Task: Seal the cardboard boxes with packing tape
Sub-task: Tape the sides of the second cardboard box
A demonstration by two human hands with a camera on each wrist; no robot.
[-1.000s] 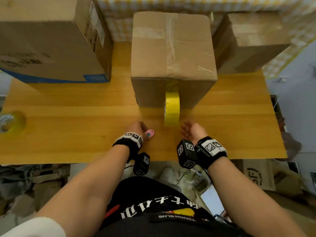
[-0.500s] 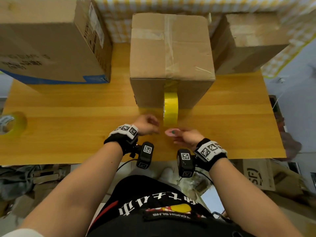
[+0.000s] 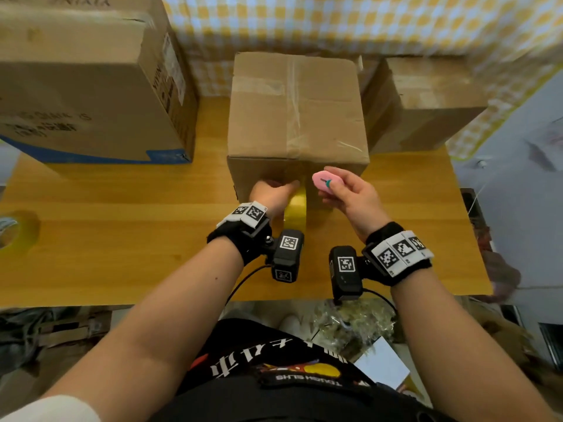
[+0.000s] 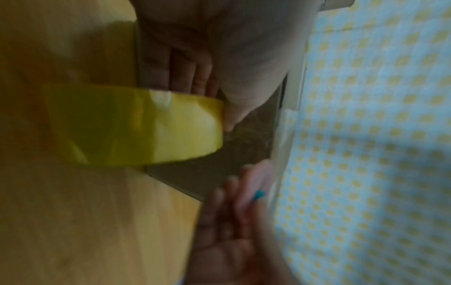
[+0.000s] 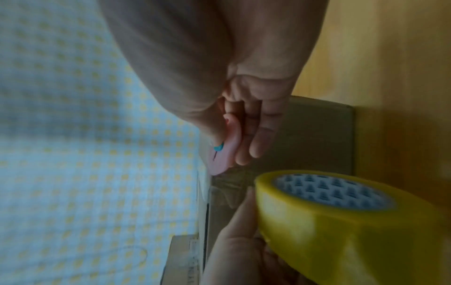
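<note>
A sealed-looking cardboard box [image 3: 292,111] stands mid-table with clear tape along its top seam. A yellow tape roll [image 3: 296,208] [image 4: 146,125] [image 5: 341,221] stands on edge against the box's front face, its strip running up the face. My left hand [image 3: 271,193] lies with straight fingers [image 4: 185,73] on that front face, left of the strip, thumb at the roll's edge. My right hand [image 3: 350,193] pinches a small pink cutter [image 3: 326,179] [image 5: 224,150] with a teal slider. It holds the cutter just right of the strip, near the box's top front edge.
A big printed carton [image 3: 76,86] stands at the back left and a smaller box [image 3: 426,102] at the back right. A second tape roll [image 3: 15,233] lies at the left edge of the wooden table [image 3: 122,239]. Checked cloth [image 3: 335,22] hangs behind.
The pink cutter went from beside my left hand into my right hand, which rose to the box front. My left hand moved forward onto the box face beside the roll.
</note>
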